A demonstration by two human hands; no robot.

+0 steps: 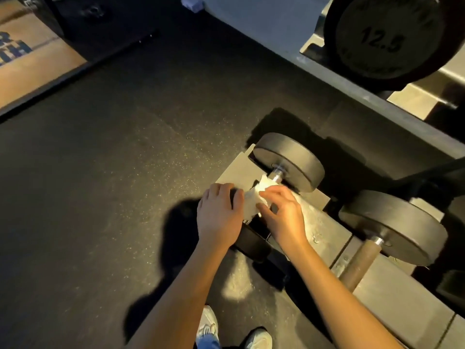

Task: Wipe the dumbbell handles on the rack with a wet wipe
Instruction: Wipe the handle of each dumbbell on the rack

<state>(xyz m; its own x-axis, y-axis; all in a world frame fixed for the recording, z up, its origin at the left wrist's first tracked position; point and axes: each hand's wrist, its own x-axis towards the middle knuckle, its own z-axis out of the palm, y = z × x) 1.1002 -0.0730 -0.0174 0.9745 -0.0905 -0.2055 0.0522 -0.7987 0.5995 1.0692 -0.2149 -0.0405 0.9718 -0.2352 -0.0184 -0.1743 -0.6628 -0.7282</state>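
Note:
A black dumbbell lies at the left end of the lower rack shelf, its chrome handle running toward me. A white wet wipe is draped over that handle. My right hand pinches the wipe against the handle from the right. My left hand lies over the dumbbell's near head, fingers curled round its edge. Most of the handle and the near head are hidden under my hands. A second dumbbell with a brownish handle sits to the right.
A large 12.5 dumbbell rests on the upper shelf at top right. Dark speckled rubber floor spreads to the left, with a wooden platform at far left. My shoes are at the bottom edge.

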